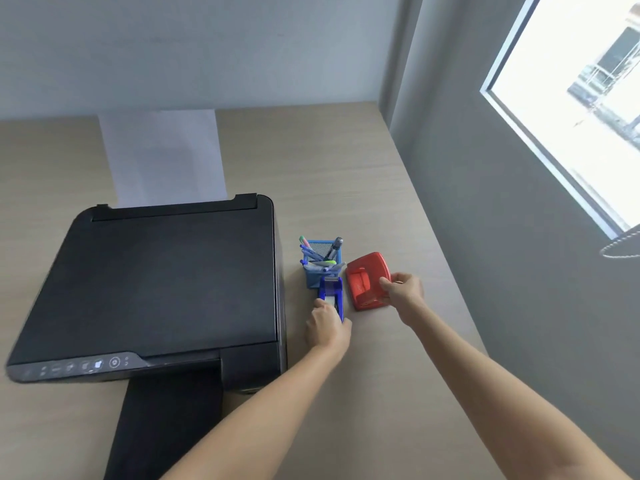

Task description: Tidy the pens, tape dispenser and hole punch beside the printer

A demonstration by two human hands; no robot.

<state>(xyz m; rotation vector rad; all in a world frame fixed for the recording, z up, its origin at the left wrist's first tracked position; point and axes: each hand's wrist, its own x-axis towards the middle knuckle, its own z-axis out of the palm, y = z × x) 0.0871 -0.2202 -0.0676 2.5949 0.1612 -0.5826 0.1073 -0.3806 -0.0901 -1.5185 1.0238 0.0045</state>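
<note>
No brand or lettering can be read anywhere; the black flatbed printer (166,282) shows only a row of small pale icons on its front panel. There is one blue translucent plastic tape dispenser (331,295), one red metal hole punch (366,281) and one blue mesh pen cup (323,268) holding several pens (313,252), too crowded to count. The left hand (329,327) has its fingers closed around the near end of the tape dispenser. The right hand (403,289) has its fingers pinching the hole punch's right edge. The pen cup stands just beyond both sets of fingers on the pale wooden tabletop (346,168), the printer to their left. One white paper sheet (162,157) rises behind the printer.
</note>
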